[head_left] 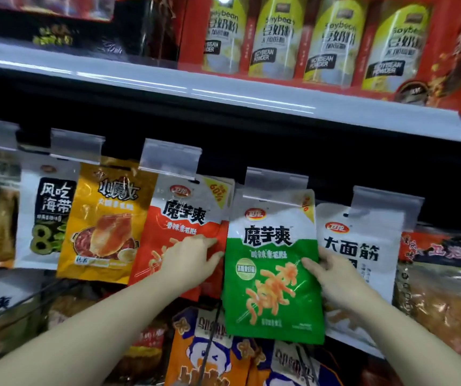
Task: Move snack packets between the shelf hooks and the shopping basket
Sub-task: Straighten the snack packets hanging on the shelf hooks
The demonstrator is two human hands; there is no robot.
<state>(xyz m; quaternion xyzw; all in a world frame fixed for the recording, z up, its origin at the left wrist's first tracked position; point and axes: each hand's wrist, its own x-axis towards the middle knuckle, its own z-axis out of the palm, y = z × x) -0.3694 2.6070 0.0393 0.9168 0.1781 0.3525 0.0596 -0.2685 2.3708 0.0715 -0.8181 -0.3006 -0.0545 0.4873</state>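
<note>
Landmark: the green snack packet (272, 263), white on top and green below, with noodle-like strips printed on it; everything else is placed from it.
Where the green packet is: up at the row of shelf hooks, its top edge just under a clear price-tag holder (277, 179) (whether it hangs on the hook I cannot tell).
Right hand (326, 270): at the packet's right edge, thumb on the front and the other fingers behind, gripping it.
Left hand (191, 254): just left of the packet, fingers straight and laid flat on the red snack packet (179, 227), fingertips reaching the green one's left edge; it grasps nothing.
Left of the red packet: an orange-yellow packet (106, 218) hanging tilted.
Right of the green packet: a white packet (358, 246) with black lettering, partly behind the right hand.
Above the green packet: a shelf edge (223, 98) carrying yellow soybean powder bags (276, 37) in red boxes.
Below the green packet: orange cartoon-printed bags (204, 355) and thin black wires (possibly the basket, too little shows).
</note>
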